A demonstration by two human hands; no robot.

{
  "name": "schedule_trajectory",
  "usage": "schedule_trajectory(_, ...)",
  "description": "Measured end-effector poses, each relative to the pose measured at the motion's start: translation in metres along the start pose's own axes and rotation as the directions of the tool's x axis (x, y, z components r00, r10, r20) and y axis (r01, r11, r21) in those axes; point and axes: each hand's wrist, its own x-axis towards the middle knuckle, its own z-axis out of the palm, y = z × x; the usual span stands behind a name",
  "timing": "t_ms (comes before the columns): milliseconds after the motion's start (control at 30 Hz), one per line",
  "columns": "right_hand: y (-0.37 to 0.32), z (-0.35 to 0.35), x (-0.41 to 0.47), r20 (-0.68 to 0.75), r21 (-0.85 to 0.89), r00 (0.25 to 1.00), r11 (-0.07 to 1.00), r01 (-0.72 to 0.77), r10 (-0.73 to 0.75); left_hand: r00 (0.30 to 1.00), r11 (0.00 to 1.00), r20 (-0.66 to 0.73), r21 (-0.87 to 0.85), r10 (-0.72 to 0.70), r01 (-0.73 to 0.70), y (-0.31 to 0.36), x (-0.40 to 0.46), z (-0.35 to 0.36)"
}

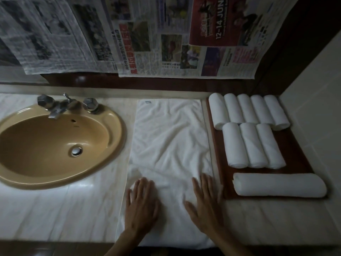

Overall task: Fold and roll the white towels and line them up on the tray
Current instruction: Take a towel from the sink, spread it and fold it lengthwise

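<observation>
White terry towel (169, 145), spread flat along the marble counter (55, 209), its near end under both my hands. Left hand (141, 204): palm down on the near left part of the cloth, fingers straight and slightly apart, gripping nothing. Right hand (204, 202): palm down near the towel's right edge, fingers likewise extended, holding nothing. Just right of the towel, a dark wooden tray (299, 156). On its near edge, one long rolled towel (278, 184) lying crosswise. Behind it, a row of three rolls (253, 145) side by side; farther back, a row of five rolls (248, 109). Left of the towel, a tan basin (55, 145) with chrome taps (66, 105). Farthest back, newspaper sheets (166, 43) hanging on the wall.
</observation>
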Motion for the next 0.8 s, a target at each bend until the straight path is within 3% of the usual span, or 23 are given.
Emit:
schedule_trajectory(67, -0.005, -0.002, 0.017, -0.022, 0.024, 0.999, 0.999, 0.036, -0.036, 0.998, 0.999, -0.044, -0.002, -0.046, 0.046, 0.014, 0.022, -0.006)
schedule_trajectory(233, -0.020, 0.016, 0.042, 0.081, -0.008, 0.991, 0.994, 0.106, -0.105, 0.993, 0.992, 0.026, -0.037, 0.118, -0.117, 0.019, 0.054, 0.008)
schedule_trajectory(367, -0.017, 0.020, 0.017, 0.011, -0.011, 0.994, 0.994, 0.107, -0.106, 0.991, 0.991, 0.004, -0.007, 0.134, -0.134, 0.001, 0.026, 0.015)
schedule_trajectory(467, -0.026, 0.023, 0.023, -0.029, 0.027, 0.994, 0.994, 0.108, -0.107, 0.993, 0.987, -0.033, -0.114, 0.109, -0.112, 0.011, 0.025, 0.019)
schedule_trajectory(600, -0.024, 0.027, 0.034, -0.040, 0.042, 0.975, 0.975, 0.219, -0.218, 0.978, 0.975, -0.038, -0.081, 0.206, -0.209, 0.013, 0.033, 0.021)
schedule_trajectory(700, 0.008, 0.023, 0.034, -0.131, 0.067, 0.990, 0.996, 0.065, -0.056, 0.992, 0.998, -0.108, -0.032, 0.059, -0.063, -0.023, 0.036, 0.015)
schedule_trajectory(800, 0.005, 0.018, 0.045, -0.234, 0.152, 0.955, 0.977, -0.147, 0.180, 0.980, 0.986, -0.140, -0.113, -0.140, 0.125, -0.028, 0.052, 0.005)
